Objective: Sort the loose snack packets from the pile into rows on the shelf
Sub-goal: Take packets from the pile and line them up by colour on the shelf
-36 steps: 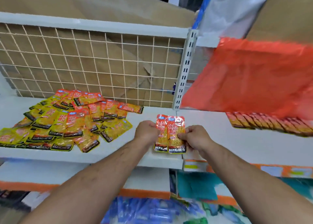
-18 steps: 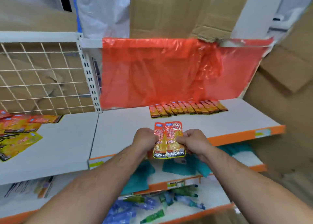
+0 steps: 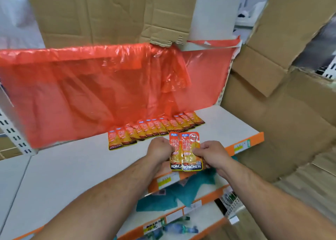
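Both hands hold a small stack of orange-and-yellow KONCHEW snack packets (image 3: 185,151) upright above the front edge of the white shelf (image 3: 72,167). My left hand (image 3: 159,149) grips the stack's left side. My right hand (image 3: 211,153) pinches its right side. Just behind the hands, a row of several overlapping packets (image 3: 154,129) of the same kind lies along the back of the shelf, running from left to right. The loose pile is out of view.
A red plastic sheet (image 3: 91,90) hangs behind the shelf. Cardboard sheets (image 3: 272,103) stand to the right and above. Lower shelves (image 3: 181,212) with orange edges hold teal and blue packages. A perforated upright (image 3: 14,136) stands at the left.
The view has swung right, away from the loose pile, to the shelf section with the row. Both hands have kept hold of the packets and carried them closer to the row.
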Tool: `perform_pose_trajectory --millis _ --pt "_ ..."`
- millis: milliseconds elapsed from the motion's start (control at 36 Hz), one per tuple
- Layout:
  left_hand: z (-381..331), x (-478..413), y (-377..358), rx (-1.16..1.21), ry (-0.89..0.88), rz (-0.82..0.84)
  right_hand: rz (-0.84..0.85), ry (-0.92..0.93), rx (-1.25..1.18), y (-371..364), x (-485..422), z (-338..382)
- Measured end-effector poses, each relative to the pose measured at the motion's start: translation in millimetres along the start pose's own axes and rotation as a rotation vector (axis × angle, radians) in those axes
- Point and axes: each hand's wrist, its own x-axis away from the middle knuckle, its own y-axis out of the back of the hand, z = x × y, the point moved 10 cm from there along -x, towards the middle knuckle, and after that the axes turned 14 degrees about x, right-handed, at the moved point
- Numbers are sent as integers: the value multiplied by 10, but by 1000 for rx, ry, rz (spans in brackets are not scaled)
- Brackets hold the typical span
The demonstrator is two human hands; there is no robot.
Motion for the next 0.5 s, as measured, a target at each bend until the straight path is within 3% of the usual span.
perform_pose_trajectory --millis 306,500 --pt "-303 -1194 -660 13 -44 10 -83 -54 23 587 -1045 47" --pt "-347 -1617 -934 17 -14 -41 -47 -41 25 768 -1618 61"
